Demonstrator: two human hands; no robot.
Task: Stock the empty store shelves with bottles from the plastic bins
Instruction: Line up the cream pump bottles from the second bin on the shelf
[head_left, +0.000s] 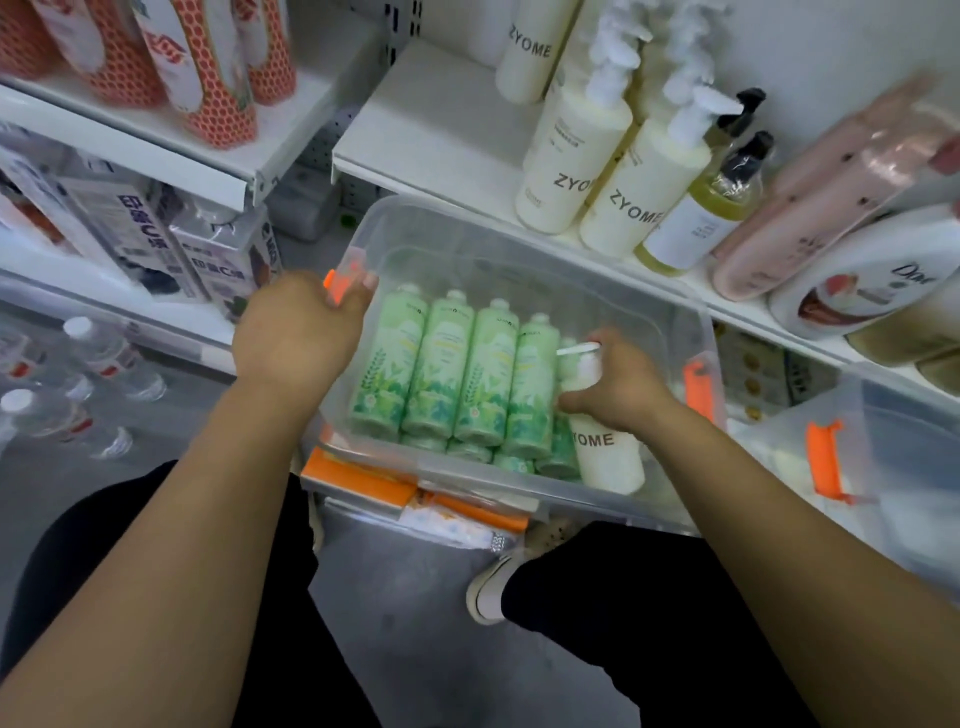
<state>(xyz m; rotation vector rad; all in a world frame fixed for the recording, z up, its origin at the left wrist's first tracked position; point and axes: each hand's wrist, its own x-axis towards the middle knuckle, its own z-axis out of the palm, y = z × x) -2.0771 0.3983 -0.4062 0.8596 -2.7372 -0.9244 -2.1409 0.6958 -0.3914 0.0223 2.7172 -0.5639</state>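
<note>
White shelf (441, 130), grey floor (415, 597); my right hand (618, 389) tight round a ZYOME bottle (608, 457), left hand (296, 338) round a corner of the bin (467, 234).

"ZYOME", dark capitals, stood on rear cream bottle (527, 52) and front pump bottle (631, 208) on shelf (431, 130). Neighbouring pump bottle (569, 171) showed "ZYOM". Held cream bottle (605, 452) in clear bin (519, 249) showed "YOME". White bottle (862, 280) read "Dove". Green bottles (436, 374): print illegible.
</note>
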